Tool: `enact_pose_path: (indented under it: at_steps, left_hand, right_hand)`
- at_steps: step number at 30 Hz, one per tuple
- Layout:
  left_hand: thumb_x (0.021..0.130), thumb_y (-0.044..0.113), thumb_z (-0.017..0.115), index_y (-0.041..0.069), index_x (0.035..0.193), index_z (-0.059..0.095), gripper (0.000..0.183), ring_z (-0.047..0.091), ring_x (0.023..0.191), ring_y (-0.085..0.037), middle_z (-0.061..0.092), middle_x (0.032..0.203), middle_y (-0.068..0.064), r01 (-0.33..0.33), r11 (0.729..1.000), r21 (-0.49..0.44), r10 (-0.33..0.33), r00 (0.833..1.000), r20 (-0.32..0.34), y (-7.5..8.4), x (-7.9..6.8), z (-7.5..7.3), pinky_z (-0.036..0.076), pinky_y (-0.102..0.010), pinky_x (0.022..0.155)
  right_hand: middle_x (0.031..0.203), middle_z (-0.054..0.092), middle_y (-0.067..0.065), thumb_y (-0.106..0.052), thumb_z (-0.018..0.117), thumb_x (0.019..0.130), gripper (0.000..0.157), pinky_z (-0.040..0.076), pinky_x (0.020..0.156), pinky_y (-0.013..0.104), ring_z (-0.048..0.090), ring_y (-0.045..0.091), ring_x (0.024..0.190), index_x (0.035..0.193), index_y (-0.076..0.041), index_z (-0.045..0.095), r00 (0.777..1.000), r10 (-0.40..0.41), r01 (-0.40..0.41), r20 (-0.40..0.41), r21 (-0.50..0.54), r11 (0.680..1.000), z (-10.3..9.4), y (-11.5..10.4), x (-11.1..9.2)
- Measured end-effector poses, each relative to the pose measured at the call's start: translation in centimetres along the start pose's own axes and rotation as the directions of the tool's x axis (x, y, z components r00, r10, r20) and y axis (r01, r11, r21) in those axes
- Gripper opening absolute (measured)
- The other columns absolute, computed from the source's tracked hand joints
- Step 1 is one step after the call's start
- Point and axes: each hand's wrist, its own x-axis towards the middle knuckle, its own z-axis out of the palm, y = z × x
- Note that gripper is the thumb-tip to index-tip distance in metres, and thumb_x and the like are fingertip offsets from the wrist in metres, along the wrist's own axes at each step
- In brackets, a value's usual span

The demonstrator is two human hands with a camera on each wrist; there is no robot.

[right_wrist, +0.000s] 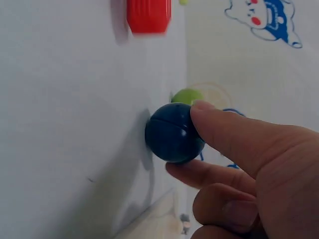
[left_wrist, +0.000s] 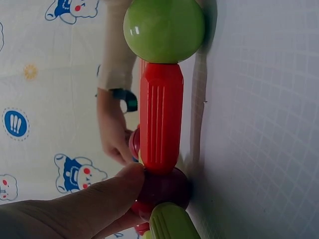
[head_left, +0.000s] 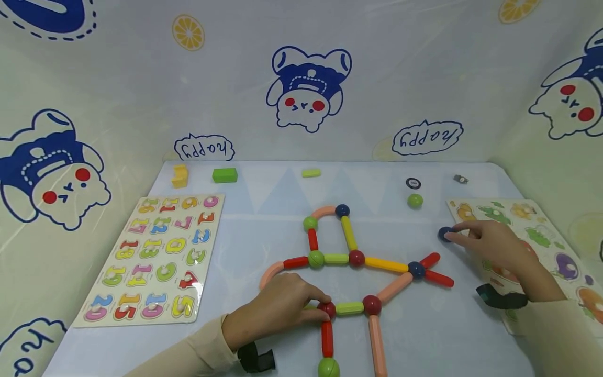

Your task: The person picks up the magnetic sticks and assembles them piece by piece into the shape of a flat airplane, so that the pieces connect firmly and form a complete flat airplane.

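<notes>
My left hand (head_left: 282,302) pinches a red ball (head_left: 330,310) in a flat figure of coloured rods and balls. In the left wrist view, thumb and fingertips sit at that ball, from which a red rod (left_wrist: 162,119) runs to a green ball (left_wrist: 164,31). Over to the right, my right hand (head_left: 497,248) holds a dark blue ball (right_wrist: 172,135) between thumb and index finger, close to the table top. The figure also includes a yellow rod (head_left: 386,264), a second blue ball (head_left: 416,270) with two short red rods, and a pink rod (head_left: 377,343).
A number puzzle board (head_left: 155,256) lies at the left; a fruit and vegetable board (head_left: 511,212) lies partly under my right arm. Along the back are a yellow block (head_left: 180,176), a green block (head_left: 225,175), a short light-green rod (head_left: 311,173) and a loose green ball (head_left: 415,201).
</notes>
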Motion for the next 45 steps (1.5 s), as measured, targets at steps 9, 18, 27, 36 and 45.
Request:
enact_pose_path:
  at_steps: [9, 18, 27, 36, 45]
  left_hand:
    - [0.083, 0.042, 0.067, 0.024, 0.105, 0.073, 0.029, 0.055, 0.074, 0.013, 0.068, 0.089, 0.019, -0.001, 1.0, 0.008, 0.001, 1.0, -0.008, 0.0, -0.1, -0.2, 0.04, -0.01, 0.06]
    - [0.083, 0.043, 0.067, 0.024, 0.105, 0.073, 0.029, 0.052, 0.068, 0.013, 0.068, 0.09, 0.019, 0.004, 1.0, 0.024, -0.003, 1.0, -0.005, 0.0, -0.1, -0.1, 0.039, -0.011, 0.058]
    - [0.083, 0.042, 0.067, 0.025, 0.104, 0.073, 0.028, 0.051, 0.069, 0.015, 0.067, 0.09, 0.019, -0.012, 1.0, 0.025, 0.013, 1.0, -0.017, 0.0, 0.0, -0.1, 0.039, -0.011, 0.058]
    - [0.082, 0.042, 0.069, 0.026, 0.101, 0.074, 0.025, 0.037, 0.049, 0.009, 0.067, 0.083, 0.02, -0.025, 0.998, 0.061, 0.028, 0.999, -0.043, 0.0, -0.1, 0.0, 0.032, -0.014, 0.049]
    - [0.082, 0.042, 0.069, 0.026, 0.101, 0.074, 0.025, 0.035, 0.047, 0.007, 0.067, 0.084, 0.021, -0.022, 0.998, 0.059, 0.024, 0.999, -0.036, 0.1, -0.1, 0.1, 0.03, -0.014, 0.048]
  right_hand:
    - [0.057, 0.043, 0.0, -0.054, 0.062, 0.083, 0.055, 0.027, 0.043, 0.026, 0.041, 0.018, 0.051, 0.106, -0.004, 0.068, 0.999, -0.041, 0.041, -0.034, -0.009, 0.999, 0.9, -2.1, -2.7]
    - [0.057, 0.043, 0.001, -0.055, 0.057, 0.086, 0.056, 0.028, 0.044, 0.026, 0.042, 0.018, 0.053, 0.106, -0.004, 0.068, 0.999, -0.017, 0.017, -0.047, -0.002, 1.0, 1.5, -2.0, -3.0]
    - [0.058, 0.043, 0.0, -0.045, 0.062, 0.087, 0.041, 0.028, 0.042, 0.026, 0.042, 0.018, 0.053, 0.106, -0.009, 0.069, 0.99, -0.083, 0.081, -0.112, -0.021, 0.996, -0.1, -2.9, -1.9]
    - [0.058, 0.044, 0.002, -0.032, 0.067, 0.087, 0.036, 0.028, 0.042, 0.028, 0.04, 0.021, 0.053, 0.115, -0.009, 0.064, 0.976, -0.169, 0.168, -0.139, -0.019, 0.986, -1.3, -3.9, 4.0]
    - [0.062, 0.046, 0.004, -0.022, 0.068, 0.086, 0.038, 0.037, 0.044, 0.033, 0.043, 0.023, 0.056, 0.123, -0.012, 0.06, 0.983, -0.174, 0.174, -0.055, -0.011, 0.985, -0.3, -3.6, 7.7]
